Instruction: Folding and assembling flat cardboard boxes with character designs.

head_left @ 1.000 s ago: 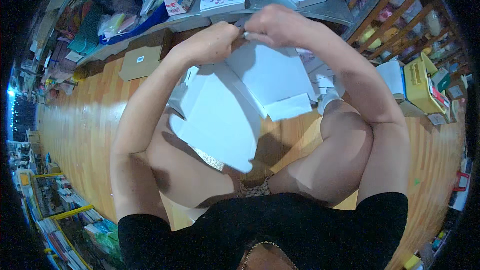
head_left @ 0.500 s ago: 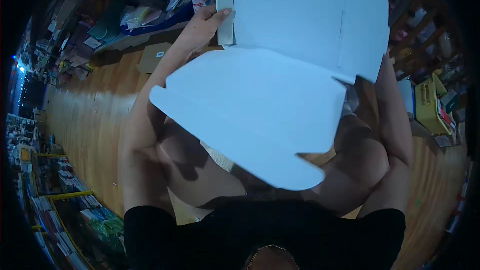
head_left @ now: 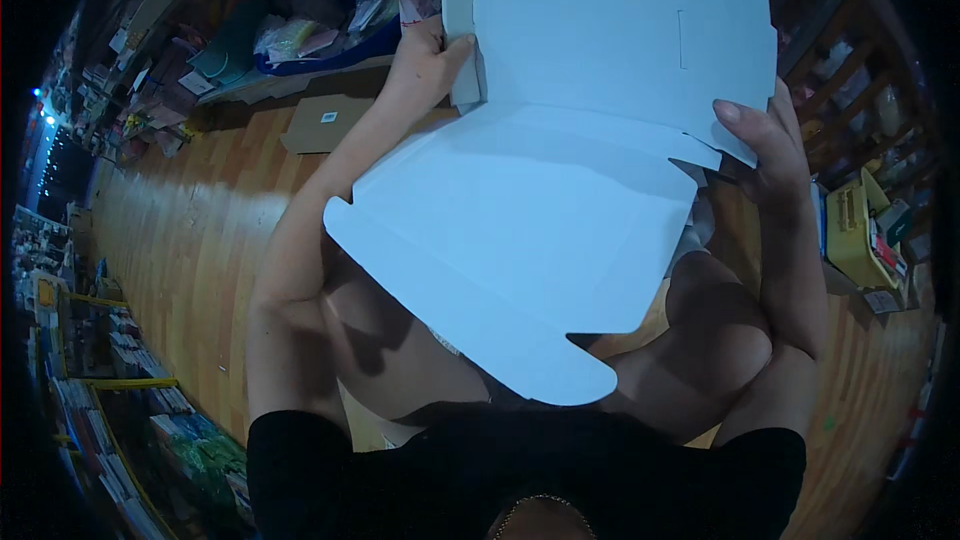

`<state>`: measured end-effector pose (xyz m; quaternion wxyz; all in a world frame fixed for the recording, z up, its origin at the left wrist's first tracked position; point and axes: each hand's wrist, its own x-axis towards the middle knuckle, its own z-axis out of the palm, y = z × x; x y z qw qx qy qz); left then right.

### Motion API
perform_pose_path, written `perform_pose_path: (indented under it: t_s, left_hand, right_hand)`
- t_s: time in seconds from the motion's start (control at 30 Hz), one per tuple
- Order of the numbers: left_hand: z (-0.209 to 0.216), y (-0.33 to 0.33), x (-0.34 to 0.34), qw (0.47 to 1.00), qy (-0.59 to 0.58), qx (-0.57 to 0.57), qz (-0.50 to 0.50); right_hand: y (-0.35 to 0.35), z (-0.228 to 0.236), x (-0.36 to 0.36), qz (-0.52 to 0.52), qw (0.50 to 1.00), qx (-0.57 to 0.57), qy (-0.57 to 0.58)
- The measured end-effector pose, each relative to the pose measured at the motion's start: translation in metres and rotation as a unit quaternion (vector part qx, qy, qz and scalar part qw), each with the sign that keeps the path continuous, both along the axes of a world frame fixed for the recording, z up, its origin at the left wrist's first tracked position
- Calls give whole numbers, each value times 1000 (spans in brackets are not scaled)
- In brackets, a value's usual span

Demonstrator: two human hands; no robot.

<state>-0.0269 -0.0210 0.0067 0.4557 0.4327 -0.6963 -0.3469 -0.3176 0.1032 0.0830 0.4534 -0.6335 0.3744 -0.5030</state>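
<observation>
A: Where is the white fold-up cardboard box (head_left: 600, 30)?

B: At the upper centre of the frame, opened out, with its lid panel (head_left: 520, 210) sloping down to the middle, above the legs.

A: What about the left hand (head_left: 428, 68)?

B: It grips the box's left side wall, thumb laid on the wall; the other fingertips are hidden.

A: And the right hand (head_left: 775, 145)?

B: Right of centre, it pinches the right-hand edge, thumb on the inner face. The fingers go behind the card, so I can't tell how they bend.

A: Anything around them?

B: A brown cardboard carton (head_left: 312, 130) on the wooden floor (head_left: 180, 250), upper left, and a yellow plastic basket (head_left: 850, 225) at the right.
</observation>
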Motion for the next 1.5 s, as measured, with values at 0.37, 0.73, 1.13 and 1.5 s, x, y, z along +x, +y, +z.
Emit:
perform_pose_path:
  t_s: [0.37, 0.73, 1.13, 1.5]
  left_hand:
    - [11, 13, -4, 999, -6, 29, 41]
    - [16, 12, 1, 947, 277, 155, 40]
    - [8, -2, 2, 942, 277, 139, 127]
    - [16, 17, 1, 912, 71, 220, -339]
  right_hand:
    - [-11, -27, -12, -64, 987, 58, -135]
    - [-25, -44, -25, -45, 997, 66, -16]
    - [-61, -74, -15, -26, 990, 79, -118]
    - [-61, -62, -29, 83, 986, 139, -32]
